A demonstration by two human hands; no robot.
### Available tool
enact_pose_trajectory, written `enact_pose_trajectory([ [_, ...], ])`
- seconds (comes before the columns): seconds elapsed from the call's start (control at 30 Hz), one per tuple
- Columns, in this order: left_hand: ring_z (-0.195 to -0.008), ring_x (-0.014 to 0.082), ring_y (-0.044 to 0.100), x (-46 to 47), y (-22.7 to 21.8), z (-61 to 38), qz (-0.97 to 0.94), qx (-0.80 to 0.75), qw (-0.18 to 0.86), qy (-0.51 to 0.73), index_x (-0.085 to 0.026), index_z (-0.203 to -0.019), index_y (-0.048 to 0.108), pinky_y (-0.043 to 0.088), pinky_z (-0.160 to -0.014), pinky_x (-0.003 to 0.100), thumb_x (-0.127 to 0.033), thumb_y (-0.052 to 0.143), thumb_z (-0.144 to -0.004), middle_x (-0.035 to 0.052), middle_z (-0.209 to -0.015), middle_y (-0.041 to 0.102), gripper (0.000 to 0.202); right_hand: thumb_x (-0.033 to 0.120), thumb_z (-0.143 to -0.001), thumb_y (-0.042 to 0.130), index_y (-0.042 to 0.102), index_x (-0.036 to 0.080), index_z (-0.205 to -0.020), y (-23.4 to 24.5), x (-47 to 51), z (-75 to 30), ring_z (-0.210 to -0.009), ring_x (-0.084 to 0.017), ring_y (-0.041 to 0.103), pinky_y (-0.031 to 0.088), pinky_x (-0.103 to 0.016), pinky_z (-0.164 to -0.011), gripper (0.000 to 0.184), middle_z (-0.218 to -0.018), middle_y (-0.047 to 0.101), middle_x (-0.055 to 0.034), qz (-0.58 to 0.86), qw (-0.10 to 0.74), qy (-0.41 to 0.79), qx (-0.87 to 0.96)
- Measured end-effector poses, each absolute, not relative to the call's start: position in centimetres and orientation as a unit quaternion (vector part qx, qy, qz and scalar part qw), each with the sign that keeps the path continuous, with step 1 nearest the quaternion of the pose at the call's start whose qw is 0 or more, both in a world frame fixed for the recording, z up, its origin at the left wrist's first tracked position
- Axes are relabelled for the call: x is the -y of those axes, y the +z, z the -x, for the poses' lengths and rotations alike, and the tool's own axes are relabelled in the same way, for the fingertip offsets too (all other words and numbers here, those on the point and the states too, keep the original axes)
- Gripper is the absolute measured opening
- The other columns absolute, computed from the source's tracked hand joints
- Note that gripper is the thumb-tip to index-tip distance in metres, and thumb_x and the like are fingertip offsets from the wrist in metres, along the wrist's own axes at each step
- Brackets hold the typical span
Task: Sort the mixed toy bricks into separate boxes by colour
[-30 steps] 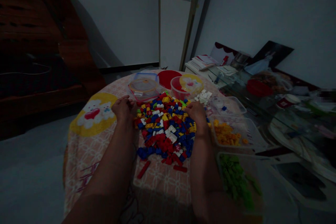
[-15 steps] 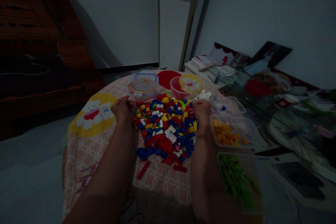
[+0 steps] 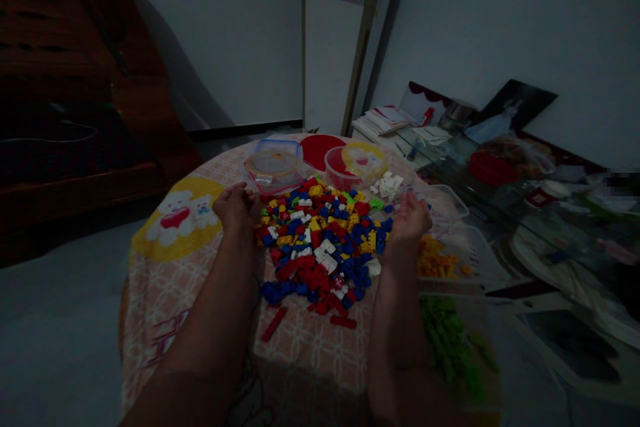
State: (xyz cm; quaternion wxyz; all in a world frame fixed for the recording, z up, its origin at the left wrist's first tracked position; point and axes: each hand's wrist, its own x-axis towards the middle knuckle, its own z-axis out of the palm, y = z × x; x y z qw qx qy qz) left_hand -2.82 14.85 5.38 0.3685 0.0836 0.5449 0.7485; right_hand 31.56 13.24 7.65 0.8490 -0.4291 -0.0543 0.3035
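Observation:
A mixed heap of red, blue, yellow and white toy building bricks (image 3: 320, 247) covers the middle of the round table. At the heap's left edge is my left hand (image 3: 234, 207), its fingers curled in; whatever they hold, if anything, is hidden. My right hand (image 3: 411, 215) is over the right side, between the heap and a clear plastic tub (image 3: 453, 199). Its fingers are bent together, and I cannot make out what is in them. Beyond it lies a small pile of white bricks (image 3: 387, 185).
On the right, one clear box holds yellow bricks (image 3: 440, 257) and another holds green bricks (image 3: 453, 340). Clear lidded containers (image 3: 274, 163) and a red round lid (image 3: 320, 150) stand at the back. A cluttered glass table (image 3: 450, 167) adjoins on the right.
My right hand has moved right, from the heap's upper right edge to beside the clear tub. More bricks show where it was. My left hand has stayed nearly still.

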Motion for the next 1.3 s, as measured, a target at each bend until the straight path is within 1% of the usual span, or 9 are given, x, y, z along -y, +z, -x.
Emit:
enact_pose_trajectory([
  [0.1, -0.049, 0.0066, 0.051, -14.7, 5.7, 2.7, -0.082, -0.546, 0.368, 0.748, -0.014, -0.081, 0.065, 0.044, -0.05, 0.014, -0.003, 0.054, -0.069, -0.0028, -0.06, 0.058, 0.02, 0.008, -0.074, 0.064, 0.061, 0.019, -0.105, 8.1, -13.2, -31.1, -0.097, -0.012, 0.076, 0.064, -0.029, -0.091, 0.033, -0.098, 0.073, -0.0013, 0.452, 0.838, 0.297, 0.07],
  [0.2, -0.049, 0.0065, 0.051, -14.7, 5.7, 2.6, -0.084, -0.545, 0.365, 0.75, -0.014, -0.081, 0.065, 0.044, -0.05, 0.014, -0.003, 0.054, -0.07, -0.0023, -0.061, 0.058, 0.019, 0.014, -0.072, 0.066, 0.064, 0.017, -0.092, 8.9, -13.0, -30.2, -0.07, -0.012, 0.073, 0.064, -0.025, -0.071, 0.02, -0.078, 0.072, 0.0008, 0.5, 0.786, 0.33, 0.154],
  [0.33, -0.049, 0.0063, 0.052, -14.7, 5.6, 2.7, -0.087, -0.542, 0.362, 0.753, -0.014, -0.08, 0.065, 0.045, -0.051, 0.014, -0.003, 0.054, -0.07, -0.0022, -0.061, 0.058, 0.018, 0.022, -0.073, 0.067, 0.065, 0.016, -0.082, 10.3, -12.2, -29.1, -0.046, -0.011, 0.061, 0.051, -0.02, -0.047, 0.011, -0.062, 0.068, 0.0021, 0.579, 0.657, 0.37, 0.309],
  [0.6, -0.051, 0.0067, 0.053, -14.8, 5.2, 3.0, -0.095, -0.539, 0.369, 0.751, -0.014, -0.081, 0.064, 0.046, -0.052, 0.014, -0.005, 0.056, -0.07, -0.002, -0.062, 0.058, 0.017, 0.021, -0.081, 0.069, 0.074, 0.017, -0.072, 11.7, -10.5, -28.8, -0.054, -0.013, 0.064, 0.046, -0.021, -0.058, 0.011, -0.059, 0.069, -0.0011, 0.724, 0.194, 0.268, 0.606],
  [0.8, -0.052, 0.0067, 0.053, -15.4, 4.5, 3.2, -0.099, -0.539, 0.361, 0.755, -0.015, -0.081, 0.064, 0.046, -0.052, 0.014, -0.008, 0.06, -0.069, -0.0023, -0.062, 0.057, 0.014, 0.02, -0.079, 0.08, 0.078, 0.016, -0.083, 12.2, -10.4, -27.3, -0.067, -0.015, 0.07, 0.046, -0.022, -0.063, 0.006, -0.075, 0.076, -0.0043, 0.683, 0.032, 0.228, 0.693],
  [0.9, -0.053, 0.0066, 0.053, -15.4, 4.6, 3.1, -0.099, -0.537, 0.362, 0.756, -0.016, -0.08, 0.064, 0.047, -0.053, 0.014, -0.009, 0.063, -0.069, -0.0031, -0.063, 0.056, 0.013, 0.015, -0.076, 0.081, 0.079, 0.016, -0.085, 12.4, -10.5, -26.3, -0.081, -0.017, 0.073, 0.047, -0.022, -0.069, 0.009, -0.088, 0.08, -0.0081, 0.678, 0.009, 0.179, 0.713],
  [1.0, -0.053, 0.0065, 0.053, -15.1, 4.9, 2.9, -0.096, -0.537, 0.363, 0.756, -0.015, -0.08, 0.064, 0.047, -0.054, 0.014, -0.007, 0.06, -0.071, -0.0026, -0.063, 0.056, 0.013, 0.009, -0.078, 0.073, 0.08, 0.015, -0.082, 12.2, -10.6, -26.0, -0.084, -0.018, 0.074, 0.049, -0.022, -0.073, 0.01, -0.088, 0.08, -0.0093, 0.675, 0.026, 0.171, 0.717],
  [1.13, -0.052, 0.007, 0.053, -14.8, 5.3, 2.7, -0.092, -0.536, 0.367, 0.755, -0.015, -0.082, 0.065, 0.047, -0.053, 0.015, -0.004, 0.056, -0.069, -0.0027, -0.062, 0.056, 0.019, 0.011, -0.082, 0.065, 0.081, 0.016, -0.083, 11.3, -11.0, -26.7, -0.073, -0.016, 0.073, 0.052, -0.022, -0.071, 0.017, -0.075, 0.077, -0.0046, 0.669, 0.153, 0.233, 0.689],
  [1.3, -0.051, 0.0065, 0.052, -14.8, 5.6, 2.6, -0.084, -0.537, 0.366, 0.755, -0.015, -0.079, 0.064, 0.046, -0.052, 0.014, -0.005, 0.056, -0.069, -0.0036, -0.06, 0.055, 0.017, 0.019, -0.08, 0.059, 0.079, 0.015, -0.085, 9.4, -11.9, -28.0, -0.055, -0.015, 0.068, 0.052, -0.021, -0.054, 0.021, -0.06, 0.069, 0.0003, 0.664, 0.354, 0.328, 0.571],
])
